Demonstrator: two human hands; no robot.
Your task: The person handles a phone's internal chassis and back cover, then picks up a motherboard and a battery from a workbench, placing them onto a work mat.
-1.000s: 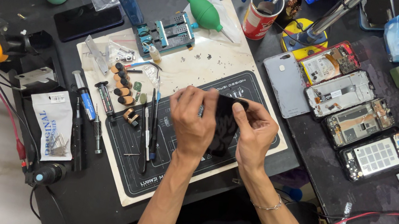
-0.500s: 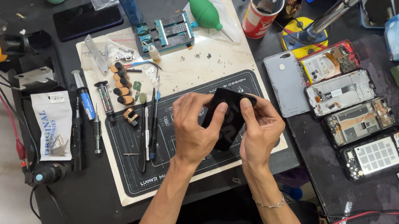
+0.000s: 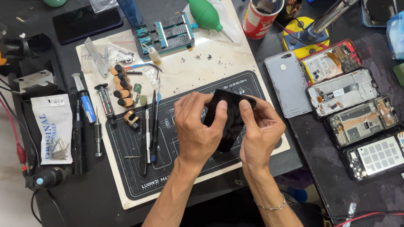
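Observation:
Both of my hands hold a black phone (image 3: pixel 229 119) above a dark work mat (image 3: pixel 126 147) in the head view. My left hand (image 3: pixel 195 130) grips its left side, thumb pressed on the dark face. My right hand (image 3: pixel 262 131) grips the right side, fingers curled over the top edge. The phone's lower end pokes out between my palms, and its edges are mostly hidden by my fingers.
Screwdrivers, tweezers (image 3: pixel 149 124) and small bits lie on the mat's left part. A blue clamp jig (image 3: pixel 167 33) and green air blower (image 3: pixel 204 13) sit behind. Several opened phones (image 3: pixel 360 119) lie to the right, near a red cup (image 3: pixel 261 15) of tools.
My hands have drawn closer together on the phone, and it has tilted more upright, with my left thumb now on its face.

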